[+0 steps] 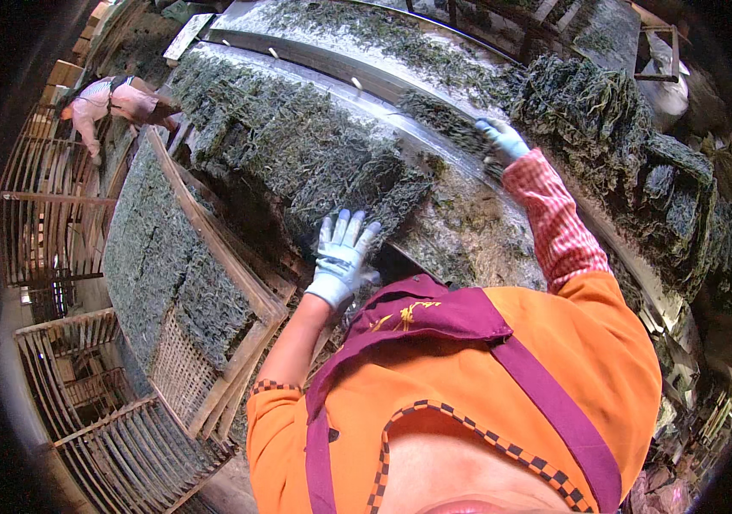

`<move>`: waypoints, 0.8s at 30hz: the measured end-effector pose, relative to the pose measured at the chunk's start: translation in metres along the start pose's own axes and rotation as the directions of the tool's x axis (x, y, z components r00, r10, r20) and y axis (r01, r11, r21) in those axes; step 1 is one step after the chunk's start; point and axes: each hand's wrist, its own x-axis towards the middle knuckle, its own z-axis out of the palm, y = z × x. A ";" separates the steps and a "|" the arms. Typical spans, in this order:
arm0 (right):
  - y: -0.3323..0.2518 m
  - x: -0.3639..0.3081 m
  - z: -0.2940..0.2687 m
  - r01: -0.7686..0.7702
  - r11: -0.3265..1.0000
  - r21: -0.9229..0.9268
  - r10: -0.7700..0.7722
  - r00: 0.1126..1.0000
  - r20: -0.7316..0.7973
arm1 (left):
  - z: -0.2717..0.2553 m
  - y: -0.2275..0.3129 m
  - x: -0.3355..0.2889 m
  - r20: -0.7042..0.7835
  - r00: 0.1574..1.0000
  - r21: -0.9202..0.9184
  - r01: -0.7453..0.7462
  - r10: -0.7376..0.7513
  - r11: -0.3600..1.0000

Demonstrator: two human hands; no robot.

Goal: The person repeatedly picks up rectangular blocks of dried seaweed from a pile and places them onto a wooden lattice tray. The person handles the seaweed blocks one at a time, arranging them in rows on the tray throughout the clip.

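Note:
My left hand (342, 253), in a pale blue-grey glove, has its fingers stretched out and spread. It lies at the near edge of a thick heap of dark green, stringy, seaweed-like strands (297, 141). My right hand (503, 140), gloved the same way, reaches out over a long metal-edged channel (323, 64). Beside its fingertips is a loose bunch of the dark strands (443, 118). Motion smears this hand, so whether it grips any strands cannot be made out. Bits of plant matter litter the worktop (469, 223) between my hands.
At left, a wooden-framed woven tray (173, 360) carries a layer of strands. Slatted wooden racks (58, 206) stand beyond it, where another person (113, 103) bends over. Folded bundles of strands (589, 120) are piled along the right.

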 end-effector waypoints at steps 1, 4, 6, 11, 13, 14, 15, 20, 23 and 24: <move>0.000 0.003 0.010 0.065 0.897 -0.437 -0.096 0.994 -0.049 | 0.008 -0.001 -0.002 0.062 0.998 0.115 -0.027 0.020 0.993; 0.008 -0.017 0.060 0.728 0.361 -0.583 -0.685 0.631 0.364 | 0.020 -0.007 -0.001 -0.061 0.998 0.017 0.010 -0.009 1.000; 0.018 -0.040 0.104 0.873 0.096 -0.478 -0.599 0.434 0.673 | 0.017 -0.015 0.002 -0.011 0.998 -0.149 0.060 -0.062 0.987; 0.007 -0.036 0.134 0.876 0.258 -0.407 -0.375 0.479 0.794 | 0.002 -0.029 0.001 -0.052 0.936 -0.745 0.195 -0.347 0.638; -0.003 -0.022 0.121 0.677 0.733 -0.070 -0.510 0.614 0.602 | 0.002 -0.030 -0.002 -0.167 0.927 -0.594 0.177 -0.335 0.785; -0.006 -0.016 0.115 0.655 0.752 -0.079 -0.532 0.673 0.513 | 0.004 -0.030 -0.003 -0.263 0.953 -0.195 0.098 -0.148 0.976; -0.018 0.002 0.106 0.651 0.676 -0.346 -0.480 0.745 0.464 | 0.007 -0.031 -0.004 -0.209 0.973 -0.107 0.081 -0.102 0.991; -0.043 0.064 0.108 0.445 0.372 -0.815 -0.278 0.891 0.359 | 0.009 -0.045 0.003 -0.075 0.994 0.253 0.102 -0.085 0.962; -0.021 0.048 0.132 0.906 0.127 -0.403 -0.635 0.387 0.668 | -0.004 -0.057 0.006 0.029 0.991 -0.087 0.132 -0.130 0.987; -0.014 0.039 0.146 0.959 0.195 -0.206 -0.603 0.283 0.746 | -0.009 -0.061 0.007 0.003 0.988 -0.217 0.149 -0.152 0.965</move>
